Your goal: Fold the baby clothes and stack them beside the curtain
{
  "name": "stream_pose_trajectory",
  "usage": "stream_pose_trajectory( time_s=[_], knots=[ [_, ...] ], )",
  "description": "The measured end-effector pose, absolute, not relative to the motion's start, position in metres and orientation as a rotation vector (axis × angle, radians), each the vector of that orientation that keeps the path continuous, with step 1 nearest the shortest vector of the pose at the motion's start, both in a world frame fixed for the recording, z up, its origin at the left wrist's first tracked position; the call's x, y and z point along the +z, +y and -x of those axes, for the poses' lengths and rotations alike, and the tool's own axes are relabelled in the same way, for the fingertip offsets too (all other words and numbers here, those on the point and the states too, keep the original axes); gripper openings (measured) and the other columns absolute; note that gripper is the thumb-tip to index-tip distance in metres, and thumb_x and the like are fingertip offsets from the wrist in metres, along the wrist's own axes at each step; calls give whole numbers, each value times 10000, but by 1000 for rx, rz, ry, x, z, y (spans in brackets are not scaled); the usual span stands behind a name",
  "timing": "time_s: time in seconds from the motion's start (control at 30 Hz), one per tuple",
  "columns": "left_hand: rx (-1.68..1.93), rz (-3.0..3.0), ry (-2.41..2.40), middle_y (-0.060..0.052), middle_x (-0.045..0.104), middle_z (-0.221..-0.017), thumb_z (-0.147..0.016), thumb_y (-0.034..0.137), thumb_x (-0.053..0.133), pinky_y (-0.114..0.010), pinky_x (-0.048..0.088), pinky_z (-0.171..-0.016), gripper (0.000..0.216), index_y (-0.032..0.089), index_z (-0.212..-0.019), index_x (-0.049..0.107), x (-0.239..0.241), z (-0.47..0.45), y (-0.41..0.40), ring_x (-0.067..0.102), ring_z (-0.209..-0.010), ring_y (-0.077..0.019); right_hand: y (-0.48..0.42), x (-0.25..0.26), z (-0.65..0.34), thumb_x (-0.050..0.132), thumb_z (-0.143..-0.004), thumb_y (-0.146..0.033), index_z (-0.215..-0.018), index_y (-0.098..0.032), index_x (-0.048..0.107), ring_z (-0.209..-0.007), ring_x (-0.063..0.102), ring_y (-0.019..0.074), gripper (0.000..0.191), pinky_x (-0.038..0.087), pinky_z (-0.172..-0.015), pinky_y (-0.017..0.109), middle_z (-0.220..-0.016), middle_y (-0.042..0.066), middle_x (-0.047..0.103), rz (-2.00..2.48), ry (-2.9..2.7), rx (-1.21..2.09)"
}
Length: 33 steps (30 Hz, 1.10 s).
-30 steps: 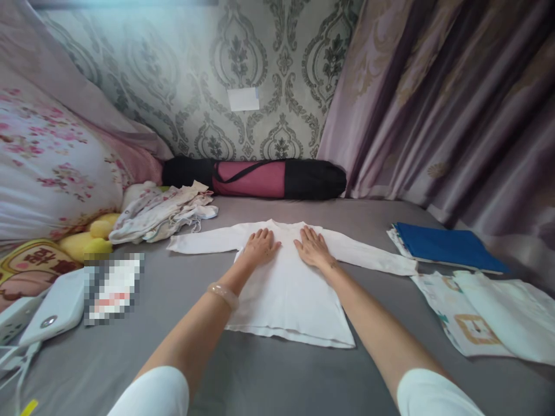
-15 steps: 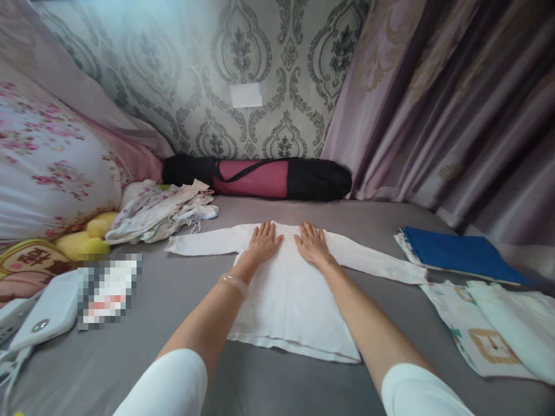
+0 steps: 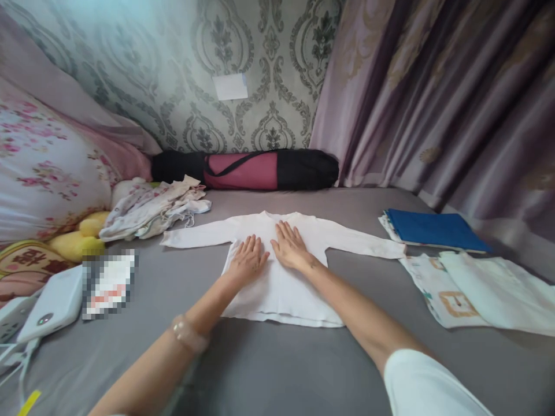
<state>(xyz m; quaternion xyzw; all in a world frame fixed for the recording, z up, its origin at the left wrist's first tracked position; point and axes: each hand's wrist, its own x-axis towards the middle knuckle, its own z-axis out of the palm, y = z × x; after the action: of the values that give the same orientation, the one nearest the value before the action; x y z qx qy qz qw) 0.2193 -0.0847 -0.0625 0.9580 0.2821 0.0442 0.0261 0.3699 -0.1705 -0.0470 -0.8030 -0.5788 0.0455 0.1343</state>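
Observation:
A small white long-sleeved shirt (image 3: pixel 299 283) lies spread flat on the grey bed sheet (image 3: pixel 269 364), sleeves stretched out to both sides. My left hand (image 3: pixel 248 260) rests palm down on the shirt's chest, fingers flat and apart. My right hand (image 3: pixel 289 247) lies palm down beside it, a little farther up, fingers stretched out. Neither hand holds anything. A pale bangle (image 3: pixel 187 334) sits on my left wrist.
A heap of baby clothes (image 3: pixel 151 209) lies at the left, near a yellow plush toy (image 3: pixel 80 237) and a floral pillow (image 3: pixel 43 173). A white device (image 3: pixel 52 303) is at the near left. Folded blue cloth (image 3: pixel 433 229) and printed cloths (image 3: pixel 477 289) lie right. A black-and-pink roll bag (image 3: pixel 247 169) lines the wall.
Both hands have slid down from the shirt's collar area toward its chest, my left hand farther than my right. The view has shifted slightly.

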Motion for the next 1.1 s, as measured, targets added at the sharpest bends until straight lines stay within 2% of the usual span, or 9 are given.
stream_pose_trajectory(
  time_s=[0.2,0.3,0.43,0.53,0.77,0.83,0.93,1.0,1.1],
  knots=[
    [275,-3038,628,-192,317,-1516,-979,481,217,-450,226,-1154,633,61,-1426,374,-76,-182,-124,250,-1424,-279,-221,-49,-333,234,-975,-358,-1471,-35,304,-1447,149,233,596,73,-1172,448,-1552,152,236,2258,-1753,150],
    [256,-3032,643,-199,304,-1520,-978,488,226,-479,224,-1149,643,63,-1447,340,-66,-176,-133,232,-1428,-295,-240,-40,-327,253,-976,-365,-1473,-50,307,-1448,140,244,591,80,-1172,463,-1562,146,208,2244,-1760,174],
    [223,-3047,396,-106,180,-1579,-984,491,241,-464,162,-1169,610,200,-1518,189,-50,-160,-145,138,-1456,-256,-279,-33,-318,252,-985,-391,-1491,-98,286,-1457,76,251,586,30,-1171,490,-1579,125,139,2215,-1772,95],
    [25,-3022,250,-44,161,-1585,-993,476,236,-460,167,-1163,533,326,-1504,205,-46,-151,-151,149,-1453,-254,-302,-39,-314,246,-988,-410,-1489,-133,302,-1453,113,250,575,30,-1165,512,-1572,121,178,2255,-1760,182],
    [-131,-2996,270,-8,151,-1586,-995,459,229,-484,174,-1158,493,380,-1481,229,-44,-152,-149,149,-1452,-260,-306,-35,-313,281,-983,-413,-1492,-122,287,-1457,76,255,587,4,-1158,527,-1573,137,167,2222,-1716,362],
    [-110,-3023,263,-7,166,-1583,-991,462,243,-483,194,-1154,495,381,-1479,234,-46,-152,-149,162,-1450,-257,-305,-30,-321,344,-967,-416,-1479,-152,322,-1452,121,244,577,43,-1167,498,-1565,124,213,2138,-1709,474],
    [-23,-3067,227,-1,205,-1574,-984,462,269,-483,223,-1147,497,387,-1475,242,-53,-150,-147,195,-1444,-251,-309,-22,-357,415,-942,-368,-1411,-188,442,-1352,385,194,504,257,-1131,364,-1461,90,445,2024,-1556,532],
    [42,-3085,205,5,227,-1568,-980,463,286,-479,233,-1144,501,389,-1474,246,-56,-149,-147,216,-1439,-248,-319,-15,-395,402,-942,-316,-1311,-181,552,-1210,537,176,421,388,-1024,291,-1316,78,595,2097,-1317,419],
    [103,-3095,197,13,246,-1563,-978,462,296,-472,233,-1146,499,391,-1470,257,-59,-148,-147,231,-1435,-244,-349,-5,-458,434,-918,-284,-1122,-153,672,-1144,570,218,340,392,-983,301,-1194,116,656,2512,-899,54]
  ],
)
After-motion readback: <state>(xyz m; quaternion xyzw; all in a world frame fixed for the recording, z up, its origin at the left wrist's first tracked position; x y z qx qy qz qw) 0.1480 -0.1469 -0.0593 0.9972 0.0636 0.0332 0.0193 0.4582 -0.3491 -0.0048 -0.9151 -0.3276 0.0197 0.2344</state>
